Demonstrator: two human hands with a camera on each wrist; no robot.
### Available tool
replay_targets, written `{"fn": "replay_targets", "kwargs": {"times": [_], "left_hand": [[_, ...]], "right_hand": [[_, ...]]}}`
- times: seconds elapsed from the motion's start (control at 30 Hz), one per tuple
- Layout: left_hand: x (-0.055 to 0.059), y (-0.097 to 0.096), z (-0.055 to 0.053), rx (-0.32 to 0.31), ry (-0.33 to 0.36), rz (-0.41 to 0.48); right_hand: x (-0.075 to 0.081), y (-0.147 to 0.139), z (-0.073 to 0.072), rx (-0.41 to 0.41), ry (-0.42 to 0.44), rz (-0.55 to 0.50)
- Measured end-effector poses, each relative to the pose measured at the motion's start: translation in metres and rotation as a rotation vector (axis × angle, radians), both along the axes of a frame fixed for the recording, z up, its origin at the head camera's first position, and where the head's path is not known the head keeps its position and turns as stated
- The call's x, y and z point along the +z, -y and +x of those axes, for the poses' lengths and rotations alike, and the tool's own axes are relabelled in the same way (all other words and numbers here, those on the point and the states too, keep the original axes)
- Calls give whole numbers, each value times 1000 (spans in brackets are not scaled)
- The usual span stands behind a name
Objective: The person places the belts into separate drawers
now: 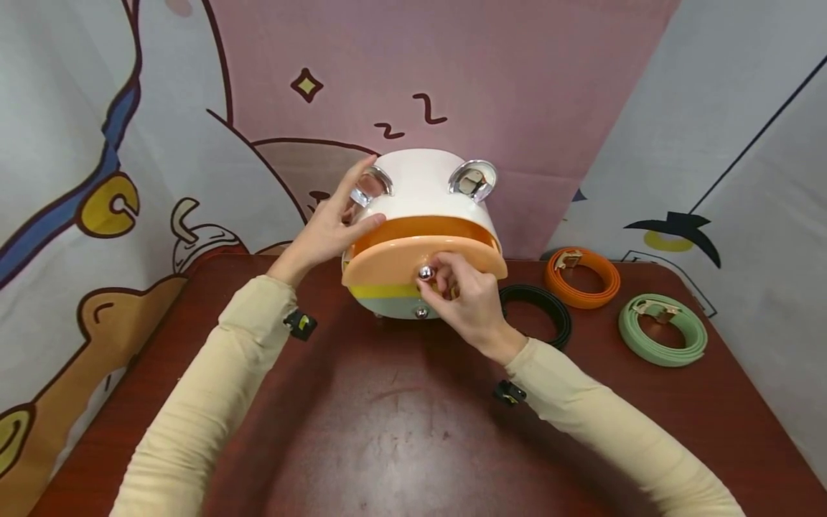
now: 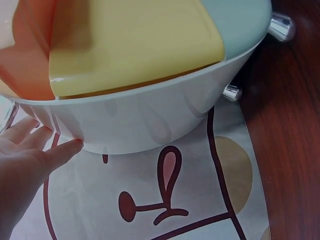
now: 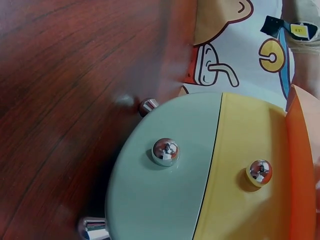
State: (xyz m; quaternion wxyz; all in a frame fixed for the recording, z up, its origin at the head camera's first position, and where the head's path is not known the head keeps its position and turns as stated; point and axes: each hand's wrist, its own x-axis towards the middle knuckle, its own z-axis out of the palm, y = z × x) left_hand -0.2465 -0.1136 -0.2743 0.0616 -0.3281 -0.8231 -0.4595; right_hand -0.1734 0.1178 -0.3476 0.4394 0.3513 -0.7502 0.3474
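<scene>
A small rounded white cabinet (image 1: 420, 179) with chrome ears and chrome feet stands on the table. Its top orange drawer (image 1: 381, 264) is pulled partly out, leaving a gap behind its front. My right hand (image 1: 477, 303) pinches the chrome knob (image 1: 425, 273) of that drawer between thumb and fingers. At the cabinet's left side, my left hand (image 1: 331, 228) rests with fairly straight fingers on the white wall, thumb by the upper front edge. Below, the yellow drawer (image 3: 250, 125) and the pale green drawer (image 3: 187, 132) are closed, each with a chrome knob.
Right of the cabinet lie a coiled black belt (image 1: 561, 316), partly hidden by my right hand, an orange belt (image 1: 604, 276) and a light green belt (image 1: 665, 353). A cartoon-printed cloth (image 1: 536, 72) hangs right behind the dark red-brown table (image 1: 388, 431).
</scene>
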Motion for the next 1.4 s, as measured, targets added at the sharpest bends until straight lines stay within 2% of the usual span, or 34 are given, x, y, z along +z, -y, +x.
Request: {"fn": "replay_targets", "kwargs": {"times": [0.1,0.33,0.77,1.1,1.4], "left_hand": [[-8,3,-10,2,-6,0],[18,-1,15,-42,11,-14],[15,2,6,-114,0,45],[13,5,2,-124,-6,76],[14,5,-1,-93,-11,73]], "right_hand": [[0,0,3,4,-4,2],[1,-3,10,12,-11,19],[0,2,20,36,-26,17],[0,4,26,43,-32,41],[2,3,35,50,-39,53]]}}
